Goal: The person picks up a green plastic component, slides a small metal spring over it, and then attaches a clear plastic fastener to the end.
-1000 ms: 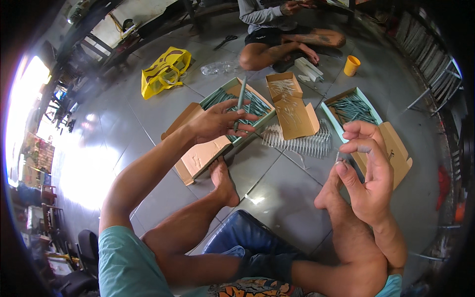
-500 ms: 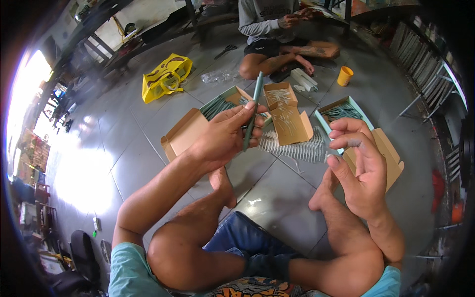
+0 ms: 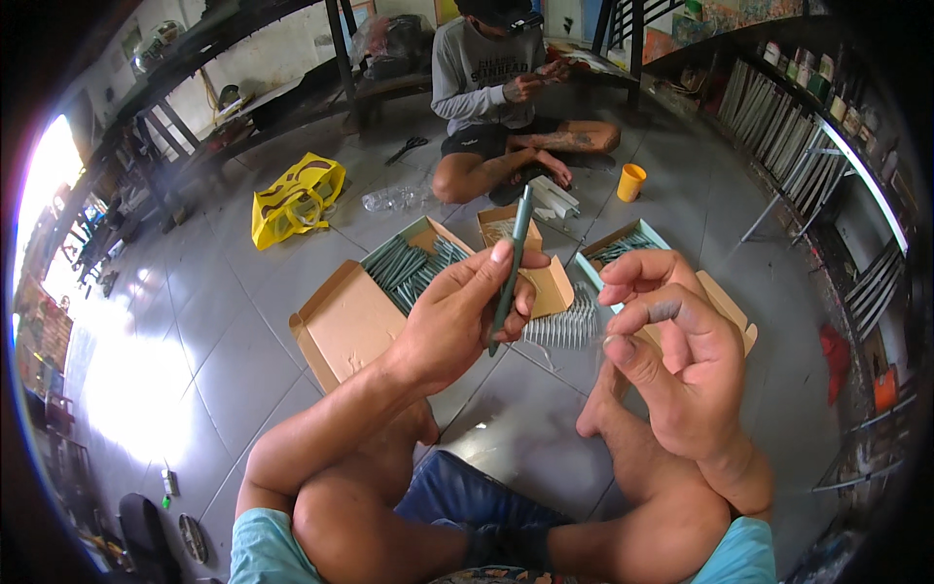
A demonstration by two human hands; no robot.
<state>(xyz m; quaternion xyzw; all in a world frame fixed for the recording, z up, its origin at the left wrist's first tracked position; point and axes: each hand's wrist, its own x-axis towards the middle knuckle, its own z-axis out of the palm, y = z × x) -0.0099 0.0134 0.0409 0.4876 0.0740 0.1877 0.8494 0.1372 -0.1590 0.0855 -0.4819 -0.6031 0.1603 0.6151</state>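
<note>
Grey-green rod: a slim, grey-green metal rod (image 3: 513,263) stands nearly upright, its top leaning slightly to the right, its long axis running from the palm up toward the boxes.
Left hand: the left hand (image 3: 457,321) pinches the rod's lower half between thumb and fingers, closed around it, raised above the tiled floor (image 3: 243,360).
Left box: an open brown cardboard box (image 3: 389,292) with teal lining lies just behind the left hand, full of the same grey-green rods; its flap is spread on the floor.
Springs: a row of pale wire coil springs (image 3: 562,326) lies on the floor between the two hands, beyond the rod's lower tip.
Right hand: the right hand (image 3: 671,360) is near the rod, to its right, fingers curled loosely; I cannot tell whether it holds anything small.
Nearer hand: the left, since it has the rod; the right is just beside it and apart.
Right box: a second open cardboard box (image 3: 632,248) of rods lies behind the right hand.
Change: a second ago the left hand was down at the left box; half a second ago it had lifted the rod; now the rod is higher and closer to the right hand.
</note>
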